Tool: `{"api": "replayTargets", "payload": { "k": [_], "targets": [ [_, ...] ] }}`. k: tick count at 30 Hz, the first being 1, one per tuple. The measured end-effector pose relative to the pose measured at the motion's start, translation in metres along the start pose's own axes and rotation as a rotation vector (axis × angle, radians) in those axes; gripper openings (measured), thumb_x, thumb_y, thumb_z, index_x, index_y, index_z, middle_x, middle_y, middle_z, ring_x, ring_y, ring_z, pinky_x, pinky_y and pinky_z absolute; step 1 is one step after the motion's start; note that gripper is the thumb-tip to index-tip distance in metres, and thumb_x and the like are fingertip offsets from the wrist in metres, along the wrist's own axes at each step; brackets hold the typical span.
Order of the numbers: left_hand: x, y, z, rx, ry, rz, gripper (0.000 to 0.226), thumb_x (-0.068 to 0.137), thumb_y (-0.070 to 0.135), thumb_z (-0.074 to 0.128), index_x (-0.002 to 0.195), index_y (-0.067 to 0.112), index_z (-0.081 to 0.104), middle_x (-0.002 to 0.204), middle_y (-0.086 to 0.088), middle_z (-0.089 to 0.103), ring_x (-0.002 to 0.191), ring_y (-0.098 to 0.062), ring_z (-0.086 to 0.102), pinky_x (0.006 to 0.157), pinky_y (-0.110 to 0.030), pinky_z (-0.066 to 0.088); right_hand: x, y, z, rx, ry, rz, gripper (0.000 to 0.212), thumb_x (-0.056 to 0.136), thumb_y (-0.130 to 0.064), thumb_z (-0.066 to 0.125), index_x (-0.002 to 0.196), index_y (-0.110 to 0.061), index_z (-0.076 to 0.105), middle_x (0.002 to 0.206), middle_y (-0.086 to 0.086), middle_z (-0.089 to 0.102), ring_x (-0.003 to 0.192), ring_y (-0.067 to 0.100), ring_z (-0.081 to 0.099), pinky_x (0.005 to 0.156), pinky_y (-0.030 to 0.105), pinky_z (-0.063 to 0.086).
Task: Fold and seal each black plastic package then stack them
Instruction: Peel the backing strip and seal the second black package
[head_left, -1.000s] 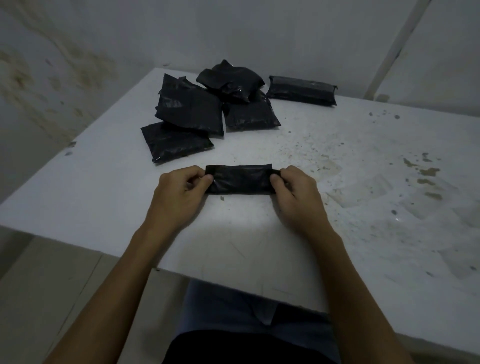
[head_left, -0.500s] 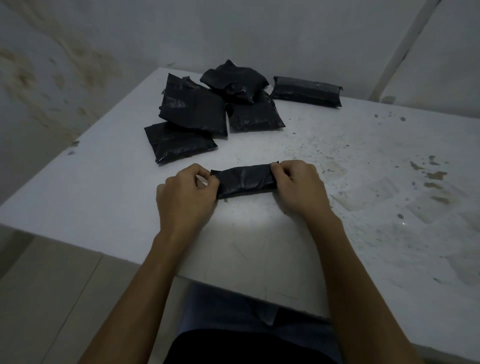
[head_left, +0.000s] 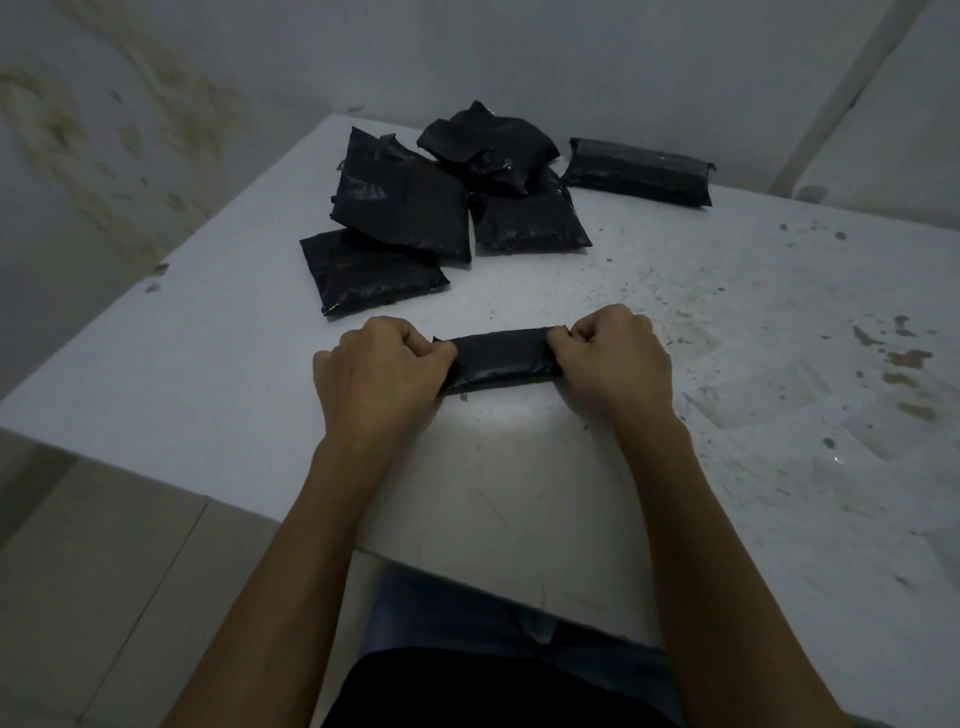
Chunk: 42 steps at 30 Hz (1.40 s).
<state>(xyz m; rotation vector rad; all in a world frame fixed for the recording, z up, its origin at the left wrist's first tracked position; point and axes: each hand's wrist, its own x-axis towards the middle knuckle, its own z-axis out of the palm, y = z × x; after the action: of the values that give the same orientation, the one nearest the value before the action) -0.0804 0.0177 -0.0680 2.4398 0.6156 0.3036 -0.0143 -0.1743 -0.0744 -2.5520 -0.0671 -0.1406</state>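
Fingers curled, both pinching ends of package (head_left: 500, 362): your left hand (head_left: 382, 376) on L end, right hand (head_left: 613, 358) on R. Pkg on table (head_left: 519, 467), near edge. Step: fold/seal, I judge. Next: press flap, carry to sealed roll (head_left: 638, 170) far R. Loose pile (head_left: 441, 208) sits just beyond; route clear.

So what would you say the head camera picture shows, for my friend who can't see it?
Two hands, left hand and right hand, pinch the ends of a folded black package on a stained white table. Five more black packages lie farther back.
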Motion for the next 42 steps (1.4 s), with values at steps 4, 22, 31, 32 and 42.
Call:
{"api": "replayTargets", "payload": {
  "k": [4,22,31,32,42],
  "targets": [
    [0.004,0.000,0.000,0.034,-0.008,0.014,0.028,0.090,0.044,0.065,0.071,0.024,0.068,0.067,0.010,0.062,0.069,-0.010,0.057,0.092,-0.047,0.052,0.001,-0.002,-0.002,0.010,-0.022,0.024,0.043,0.093,-0.038,0.063,0.068,-0.003,0.067,0.056,0.002,0.052,0.064,0.028,0.063,0.066,0.039,0.055],
    [0.002,0.021,0.001,0.367,-0.046,0.406,0.034,0.101,0.045,0.050,0.117,0.026,0.074,0.105,0.005,0.054,0.096,-0.012,0.043,0.087,-0.036,0.028,-0.001,0.006,-0.006,0.005,-0.058,0.044,0.026,0.090,-0.047,0.069,0.107,-0.027,0.069,0.096,0.001,0.067,0.090,0.021,0.064,0.084,0.039,0.055],
    [-0.008,0.020,0.023,0.200,-0.082,0.488,0.054,0.091,0.061,0.061,0.130,0.024,0.056,0.123,0.001,0.052,0.109,-0.018,0.052,0.093,-0.036,0.048,-0.006,0.013,-0.022,-0.048,-0.282,-0.042,0.023,0.087,-0.048,0.076,0.076,-0.029,0.069,0.079,-0.007,0.063,0.076,0.015,0.061,0.070,0.032,0.050],
    [-0.007,0.017,0.024,0.141,-0.126,0.534,0.053,0.090,0.059,0.064,0.129,0.026,0.054,0.124,0.003,0.051,0.108,-0.017,0.052,0.092,-0.034,0.048,-0.007,0.014,-0.022,-0.046,-0.309,-0.053,0.025,0.086,-0.049,0.077,0.073,-0.029,0.068,0.080,-0.006,0.063,0.076,0.015,0.060,0.069,0.032,0.049],
    [0.022,0.016,0.020,0.034,-0.462,0.657,0.080,0.064,0.075,0.078,0.125,0.042,0.039,0.130,0.018,0.045,0.106,-0.012,0.053,0.083,-0.034,0.052,-0.014,0.024,-0.034,0.045,-0.232,-0.044,0.021,0.087,-0.045,0.077,0.078,-0.026,0.075,0.073,-0.008,0.065,0.071,0.009,0.061,0.067,0.029,0.049]
  ]
}}
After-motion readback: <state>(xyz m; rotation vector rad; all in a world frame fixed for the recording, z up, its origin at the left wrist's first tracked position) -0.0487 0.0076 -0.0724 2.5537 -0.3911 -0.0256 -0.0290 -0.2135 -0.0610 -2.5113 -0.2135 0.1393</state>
